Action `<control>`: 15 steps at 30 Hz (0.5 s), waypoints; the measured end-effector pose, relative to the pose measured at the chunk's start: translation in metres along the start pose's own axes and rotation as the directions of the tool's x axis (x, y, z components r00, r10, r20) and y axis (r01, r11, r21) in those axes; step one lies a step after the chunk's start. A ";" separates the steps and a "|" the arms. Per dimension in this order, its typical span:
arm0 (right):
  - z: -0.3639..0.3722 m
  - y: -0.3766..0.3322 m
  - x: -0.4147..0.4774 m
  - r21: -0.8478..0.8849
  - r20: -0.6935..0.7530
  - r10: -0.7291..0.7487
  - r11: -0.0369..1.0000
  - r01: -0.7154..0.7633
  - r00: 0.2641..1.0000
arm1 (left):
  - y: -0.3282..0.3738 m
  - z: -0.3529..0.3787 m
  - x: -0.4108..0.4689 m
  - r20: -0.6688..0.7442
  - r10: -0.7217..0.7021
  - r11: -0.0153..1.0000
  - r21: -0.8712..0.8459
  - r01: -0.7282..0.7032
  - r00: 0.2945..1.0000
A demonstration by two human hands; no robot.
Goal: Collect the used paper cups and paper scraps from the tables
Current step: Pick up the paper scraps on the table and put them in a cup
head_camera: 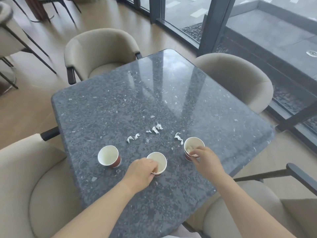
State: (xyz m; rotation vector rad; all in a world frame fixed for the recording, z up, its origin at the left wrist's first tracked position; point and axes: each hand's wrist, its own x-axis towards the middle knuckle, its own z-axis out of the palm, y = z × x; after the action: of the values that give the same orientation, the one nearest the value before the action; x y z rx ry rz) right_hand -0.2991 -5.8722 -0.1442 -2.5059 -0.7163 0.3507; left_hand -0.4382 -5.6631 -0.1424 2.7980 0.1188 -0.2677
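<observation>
Paper cups (108, 156), white-lined, stand near crumpled scraps (156, 129) on speckled stone table (137, 86).

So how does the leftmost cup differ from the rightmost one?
The leftmost cup stands untouched; the right hand grips the rightmost cup at its near rim. The leftmost cup looks empty; the rightmost cup holds crumpled paper. Both stand upright, white inside, red outside.

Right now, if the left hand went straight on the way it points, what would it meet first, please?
The left hand grips the middle cup, so that cup comes first; beyond it, probably the paper scrap farther right.
</observation>
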 end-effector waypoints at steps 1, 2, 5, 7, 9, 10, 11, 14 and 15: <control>0.003 -0.002 0.000 0.006 0.011 -0.006 1.000 0.006 1.000 | -0.003 0.000 -0.002 0.003 -0.006 1.000 -0.002 0.006 1.000; 0.007 -0.005 0.000 0.008 0.019 -0.013 1.000 0.013 1.000 | -0.005 -0.001 -0.005 0.004 -0.014 1.000 -0.004 0.014 1.000; 0.015 -0.017 -0.001 -0.008 0.050 -0.040 0.999 0.041 0.998 | -0.015 -0.003 -0.014 -0.005 -0.043 0.999 -0.014 0.043 0.999; 0.022 -0.028 -0.004 -0.030 0.080 -0.069 0.997 0.072 0.994 | -0.020 -0.004 -0.022 -0.010 -0.060 0.998 -0.023 0.060 0.998; 0.030 -0.039 -0.008 -0.041 0.117 -0.091 0.994 0.097 0.989 | -0.025 -0.004 -0.031 -0.016 -0.076 0.997 -0.029 0.075 0.997; 0.034 -0.044 -0.010 -0.043 0.139 -0.099 0.993 0.106 0.985 | -0.028 -0.005 -0.035 -0.021 -0.083 0.996 -0.032 0.083 0.996; 0.039 -0.050 -0.013 -0.045 0.164 -0.106 0.992 0.115 0.981 | -0.031 -0.004 -0.039 -0.026 -0.092 0.995 -0.033 0.091 0.995; 0.050 -0.064 -0.020 -0.037 0.218 -0.135 0.989 0.146 0.967 | -0.038 -0.002 -0.052 -0.039 -0.122 0.991 -0.057 0.120 0.992; 0.052 -0.068 -0.022 -0.031 0.231 -0.145 0.987 0.156 0.962 | -0.039 -0.001 -0.056 -0.040 -0.131 0.989 -0.071 0.128 0.991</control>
State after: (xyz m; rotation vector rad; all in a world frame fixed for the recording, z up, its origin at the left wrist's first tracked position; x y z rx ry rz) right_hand -0.3659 -5.8136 -0.1493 -2.4616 -1.0104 0.5783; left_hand -0.4973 -5.6293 -0.1429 2.7326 0.3149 -0.2273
